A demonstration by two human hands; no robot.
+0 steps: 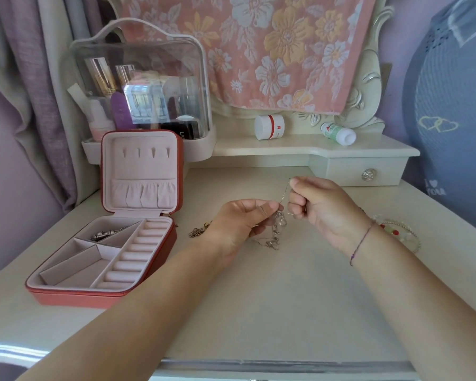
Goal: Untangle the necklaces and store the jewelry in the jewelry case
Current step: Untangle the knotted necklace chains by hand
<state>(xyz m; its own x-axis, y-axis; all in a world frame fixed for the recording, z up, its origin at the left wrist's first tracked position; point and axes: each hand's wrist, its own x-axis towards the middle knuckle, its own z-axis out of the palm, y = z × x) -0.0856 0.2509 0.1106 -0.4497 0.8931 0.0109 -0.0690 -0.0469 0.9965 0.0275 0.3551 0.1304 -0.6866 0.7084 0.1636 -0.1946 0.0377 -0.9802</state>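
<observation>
both hands are over the middle of the white table (259,298). the left hand (239,220) has its fingers curled and pinches the tangled silver necklaces (278,225) between thumb and forefinger, at the top of the knot. the rest of the knot hangs down, and its lower end lies on the table just beside this hand. the right hand (323,204) is curled too. it pinches one thin strand of chain, which goes straight from the knot up to the thumb tip. the two hands are very near each other, but i cannot tell if they touch. on the right wrist there is a thin string bracelet (362,240).

the jewelry case (74,296) stands open on the left of the table, well apart from the hands, with its lid upright. in its back compartment lies a silver piece (106,234); what kind it is i cannot tell. between the case and the left hand a small gold chain (199,231) lies on the table. near the right wrist is a small glass dish (404,237) with something red in it. a clear cosmetics box (140,86) stands behind the case. on the shelf are a white jar (270,127) and a small bottle (338,133) lying on its side.
</observation>
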